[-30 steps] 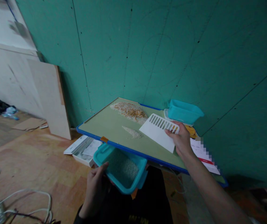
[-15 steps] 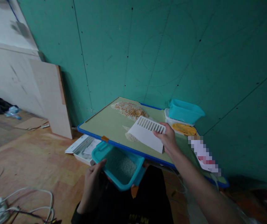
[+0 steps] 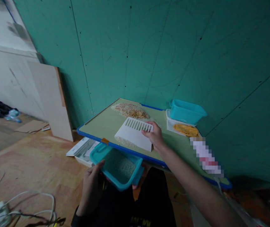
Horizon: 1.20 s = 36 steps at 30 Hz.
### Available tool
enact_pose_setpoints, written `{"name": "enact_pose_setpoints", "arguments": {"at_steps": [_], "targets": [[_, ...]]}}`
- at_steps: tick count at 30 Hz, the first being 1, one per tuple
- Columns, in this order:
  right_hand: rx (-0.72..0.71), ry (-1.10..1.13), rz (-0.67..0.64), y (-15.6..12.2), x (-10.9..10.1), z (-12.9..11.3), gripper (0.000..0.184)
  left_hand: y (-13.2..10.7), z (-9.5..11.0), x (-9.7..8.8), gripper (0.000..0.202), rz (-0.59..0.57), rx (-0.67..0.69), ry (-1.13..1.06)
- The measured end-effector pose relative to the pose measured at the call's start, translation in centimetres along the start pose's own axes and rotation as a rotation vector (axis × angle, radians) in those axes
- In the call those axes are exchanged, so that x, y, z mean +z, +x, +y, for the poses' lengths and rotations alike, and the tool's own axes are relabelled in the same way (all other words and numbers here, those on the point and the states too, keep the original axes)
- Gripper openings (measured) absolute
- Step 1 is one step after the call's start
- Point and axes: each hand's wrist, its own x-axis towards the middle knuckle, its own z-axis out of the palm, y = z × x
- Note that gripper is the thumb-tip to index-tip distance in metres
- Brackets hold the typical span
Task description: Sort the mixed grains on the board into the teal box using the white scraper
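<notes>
My right hand (image 3: 154,136) grips a white slotted scraper (image 3: 135,135) by its slotted end. The scraper's straight edge rests on the green tabletop (image 3: 97,127), behind a small heap of white rice-like grains (image 3: 124,142) close to the blue-edged front. Just under that edge, my left hand (image 3: 93,176) holds a turquoise plastic bin (image 3: 123,186) by its near left rim. White grains (image 3: 127,167) cover part of the bin's bottom. Farther back on the table lies a pile of mixed pale grains and orange-yellow kernels (image 3: 132,111).
At the table's right stand another turquoise bin (image 3: 186,112), a white container (image 3: 170,124) and a yellow cloth-like item (image 3: 185,129). A green wall (image 3: 111,47) rises directly behind. Cables (image 3: 42,194) lie on the floor at left; a board (image 3: 52,97) leans on the wall.
My right hand has drawn the scraper left and toward the front edge, gathering white grains ahead of it. The bin in my left hand has shifted slightly left in view.
</notes>
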Motion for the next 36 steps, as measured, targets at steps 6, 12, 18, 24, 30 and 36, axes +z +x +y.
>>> {"name": "enact_pose_setpoints", "arguments": {"at_steps": [6,12,18,24,30,36], "targets": [[0.025,0.117,0.005,-0.5,-0.8,-0.3,0.054,-0.3,-0.7,0.1,0.047,0.026,-0.029,-0.018],[0.026,0.055,0.096,-2.4,-4.3,-1.0,0.056,-0.6,-1.0,0.1,0.044,0.032,-0.092,-0.086],[0.065,0.031,0.066,-3.5,-5.5,-1.8,0.057,-0.8,-1.1,0.4,0.046,-0.04,-0.05,-0.111],[0.092,0.041,-0.035,-3.2,-4.0,-2.5,0.059,-0.6,-1.0,0.4,0.046,-0.02,-0.065,-0.101],[0.02,0.1,-0.01,-2.3,-4.4,-2.6,0.058,-0.6,-1.0,0.4,0.045,-0.01,-0.06,-0.109],[-0.109,0.029,0.057,0.0,-3.2,-1.4,0.055,-0.5,-0.6,0.1,0.045,0.024,-0.059,-0.084]]}}
